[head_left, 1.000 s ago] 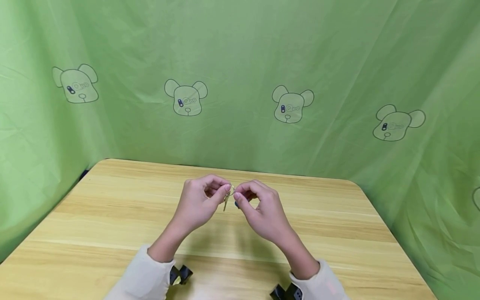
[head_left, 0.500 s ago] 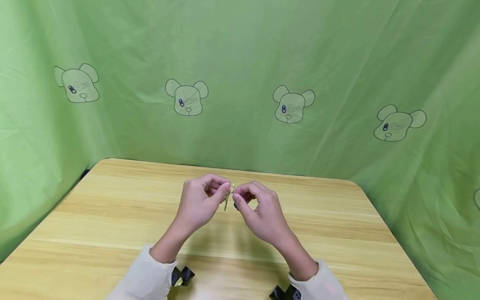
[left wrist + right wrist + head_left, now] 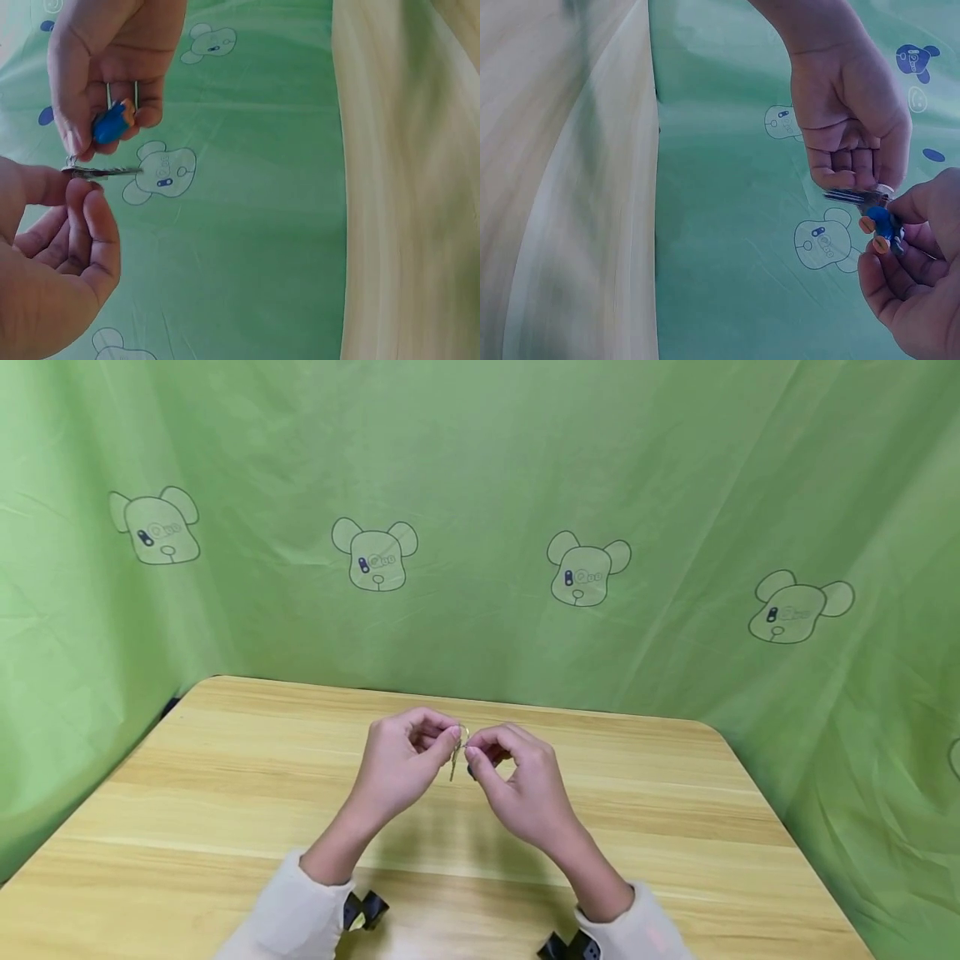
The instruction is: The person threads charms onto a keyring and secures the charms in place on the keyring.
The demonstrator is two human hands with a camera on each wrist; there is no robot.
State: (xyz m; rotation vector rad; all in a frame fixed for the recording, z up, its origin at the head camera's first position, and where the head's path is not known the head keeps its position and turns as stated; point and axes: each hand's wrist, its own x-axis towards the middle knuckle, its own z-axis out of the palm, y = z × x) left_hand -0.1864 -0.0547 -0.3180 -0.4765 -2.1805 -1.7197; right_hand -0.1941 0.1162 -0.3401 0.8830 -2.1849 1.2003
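Observation:
Both hands meet over the middle of the table. My left hand (image 3: 401, 768) pinches a bunch of keys (image 3: 112, 172) near their ring between thumb and fingers. In the head view the keys hang down from the fingertips, and a thin key ring (image 3: 466, 732) arches between the two hands. My right hand (image 3: 528, 785) pinches at the ring's near side with thumb and forefinger. Beneath its fingers hangs a small blue figure charm (image 3: 883, 221) with orange feet, mostly hidden in the head view. Fingertips cover part of the ring.
The wood-grain table (image 3: 225, 777) has rounded far corners. Green curtains (image 3: 480, 627) printed with bear heads hang behind it and along both sides. Black wrist devices (image 3: 365, 911) show at the light-coloured sleeves (image 3: 288, 906).
The right fingertips have edged slightly towards the left hand. Both hands keep their pinch, with the keys still hanging between them.

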